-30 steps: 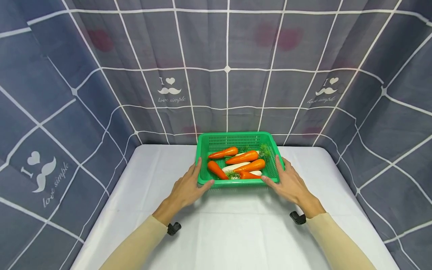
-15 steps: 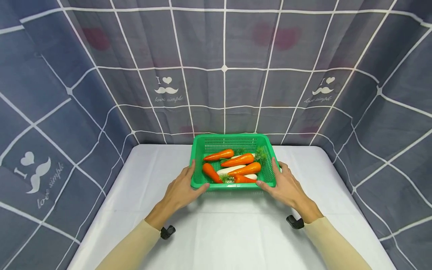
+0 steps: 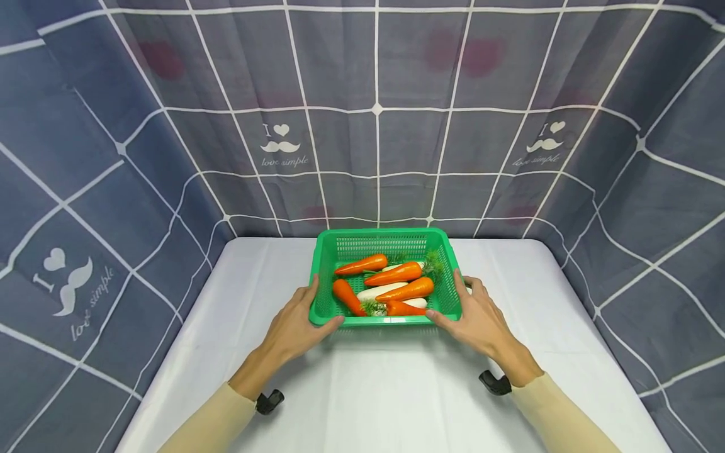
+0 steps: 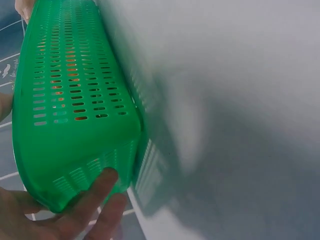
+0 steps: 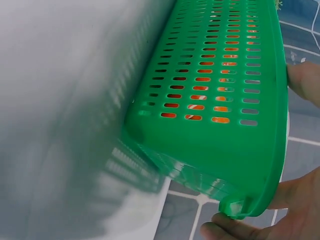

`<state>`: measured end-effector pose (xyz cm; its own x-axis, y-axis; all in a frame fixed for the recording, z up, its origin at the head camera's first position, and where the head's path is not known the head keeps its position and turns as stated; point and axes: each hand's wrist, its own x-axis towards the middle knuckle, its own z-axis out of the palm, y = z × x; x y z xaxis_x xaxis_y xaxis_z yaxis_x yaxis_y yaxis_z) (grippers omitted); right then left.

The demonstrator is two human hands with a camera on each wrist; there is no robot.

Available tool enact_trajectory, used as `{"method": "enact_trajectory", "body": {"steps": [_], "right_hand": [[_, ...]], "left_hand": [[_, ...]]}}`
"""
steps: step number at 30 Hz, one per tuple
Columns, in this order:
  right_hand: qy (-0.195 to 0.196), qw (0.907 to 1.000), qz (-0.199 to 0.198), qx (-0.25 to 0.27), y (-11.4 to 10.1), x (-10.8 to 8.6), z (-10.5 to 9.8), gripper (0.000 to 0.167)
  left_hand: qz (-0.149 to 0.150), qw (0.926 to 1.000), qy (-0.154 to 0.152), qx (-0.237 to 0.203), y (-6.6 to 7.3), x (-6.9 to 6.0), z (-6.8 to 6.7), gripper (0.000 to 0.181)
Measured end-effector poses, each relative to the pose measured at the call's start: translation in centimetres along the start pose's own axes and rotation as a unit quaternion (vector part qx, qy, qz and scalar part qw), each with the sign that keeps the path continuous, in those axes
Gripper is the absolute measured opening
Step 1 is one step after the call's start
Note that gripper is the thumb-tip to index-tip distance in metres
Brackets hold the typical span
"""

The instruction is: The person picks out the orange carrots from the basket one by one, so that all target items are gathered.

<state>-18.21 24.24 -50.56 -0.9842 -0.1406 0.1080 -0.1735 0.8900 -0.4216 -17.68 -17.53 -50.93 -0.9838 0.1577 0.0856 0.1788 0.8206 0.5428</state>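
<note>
In the head view, a green slotted plastic basket (image 3: 381,233) sits at the back half of the white table. Inside lie several orange carrots (image 3: 399,274), white radishes (image 3: 381,292) and feathery green tops (image 3: 433,264). My left hand (image 3: 290,326) grips the basket's near left corner, thumb at the front rim and fingers along the left side. At the near right corner my right hand (image 3: 478,318) holds it the same way. Fingertips (image 4: 109,175) press the slotted end wall in the left wrist view. Right fingers (image 5: 232,227) reach around the corner in the right wrist view.
A white cloth covers the table (image 3: 379,390). Dark grey-blue curtains (image 3: 340,145) with white grid lines stand behind it and along both sides. A black wrist camera (image 3: 269,401) is on the left wrist, another camera (image 3: 495,382) on the right.
Both hands have drawn the basket nearer to me and slightly left. Its far rim now stands farther from the back curtain. The carrots and radishes travelled with it.
</note>
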Motion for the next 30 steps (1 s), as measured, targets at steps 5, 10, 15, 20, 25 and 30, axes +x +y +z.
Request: {"method": "enact_trajectory", "body": {"steps": [5, 10, 15, 20, 25, 30], "right_hand": [[0.012, 0.9999, -0.005, 0.0, -0.6, -0.9, 0.3, 0.125], [0.018, 0.9998, -0.004, 0.0, -1.0, -1.8, 0.4, 0.124], [0.018, 0.9998, 0.0, -0.007, -1.6, -2.7, 0.0, 0.125], [0.017, 0.9996, -0.004, -0.02, -2.1, -3.5, -0.4, 0.127], [0.006, 0.9993, -0.009, -0.037, -2.3, -3.7, -1.2, 0.128], [-0.004, 0.9975, -0.028, -0.065, -2.2, -3.1, -2.0, 0.122]], "left_hand": [[0.001, 0.9999, 0.007, 0.011, -0.4, -1.0, -0.3, 0.117], [0.005, 0.9997, 0.007, 0.024, -0.4, -1.8, -0.6, 0.118], [0.002, 0.9996, 0.006, 0.029, -0.3, -2.7, -0.7, 0.12], [0.0, 0.9993, 0.01, 0.037, -0.1, -3.6, -0.7, 0.12], [-0.009, 0.9987, 0.01, 0.048, 0.1, -3.9, -0.4, 0.119], [-0.019, 0.9981, 0.005, 0.058, 0.5, -3.3, -0.1, 0.119]]}}
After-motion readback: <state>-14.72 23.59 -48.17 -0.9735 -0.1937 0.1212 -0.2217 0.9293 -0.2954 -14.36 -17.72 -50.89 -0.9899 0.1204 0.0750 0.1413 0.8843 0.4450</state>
